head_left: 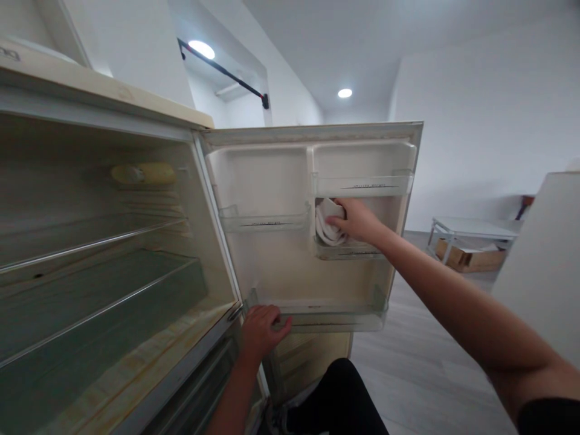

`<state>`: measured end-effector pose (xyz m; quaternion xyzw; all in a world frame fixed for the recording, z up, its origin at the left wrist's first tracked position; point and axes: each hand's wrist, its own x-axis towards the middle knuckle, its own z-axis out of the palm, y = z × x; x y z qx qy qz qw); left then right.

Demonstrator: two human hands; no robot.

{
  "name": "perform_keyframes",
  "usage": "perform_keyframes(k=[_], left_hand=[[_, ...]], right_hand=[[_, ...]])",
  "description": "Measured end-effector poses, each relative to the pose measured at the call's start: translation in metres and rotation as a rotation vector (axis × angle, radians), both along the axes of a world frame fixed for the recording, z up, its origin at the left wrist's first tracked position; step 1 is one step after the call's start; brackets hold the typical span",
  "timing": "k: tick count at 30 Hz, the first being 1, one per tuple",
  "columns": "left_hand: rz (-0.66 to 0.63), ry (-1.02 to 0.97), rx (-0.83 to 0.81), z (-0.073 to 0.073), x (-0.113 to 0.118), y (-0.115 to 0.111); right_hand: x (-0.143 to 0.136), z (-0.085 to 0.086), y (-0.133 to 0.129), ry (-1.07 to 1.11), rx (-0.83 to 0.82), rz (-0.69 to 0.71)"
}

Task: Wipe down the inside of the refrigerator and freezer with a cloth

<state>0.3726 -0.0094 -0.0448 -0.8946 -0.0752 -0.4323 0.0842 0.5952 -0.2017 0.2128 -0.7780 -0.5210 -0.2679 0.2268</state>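
Observation:
An open fridge door (272, 266) with clear plastic shelves faces me. My right hand (356, 220) grips a crumpled white cloth (330, 223) against the door's inner side, just above the middle right shelf (351, 251). Lower down, my left hand (263, 329) rests at the left end of the bottom door shelf (335, 320), its thumb and fingers apart and nothing visible in it. At the left the fridge compartment (90, 302) stands open, with glass shelves and yellowish stains.
A second door (312, 356) hangs open below the first. My knee (342, 386) is under the shelves. A low table (480, 228) with a cardboard box (475, 258) beneath stands at the right, near a pale panel (544, 260).

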Motion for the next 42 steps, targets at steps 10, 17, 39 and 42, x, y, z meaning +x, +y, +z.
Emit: perform_keyframes(k=[10, 17, 39, 42], left_hand=[[0.026, 0.040, -0.045, 0.003, 0.008, -0.006], [0.014, 0.077, -0.046, 0.006, 0.010, -0.007], [-0.019, 0.121, -0.100, 0.006, 0.008, -0.002], [-0.009, 0.126, -0.098, 0.005, 0.009, -0.003]], right_hand=[[0.015, 0.000, -0.006, 0.035, -0.331, -0.182], [0.038, 0.000, -0.030, 0.086, -0.489, -0.264], [0.022, -0.040, -0.060, 0.073, 0.031, -0.219], [0.003, -0.062, -0.065, -0.084, 0.321, -0.058]])
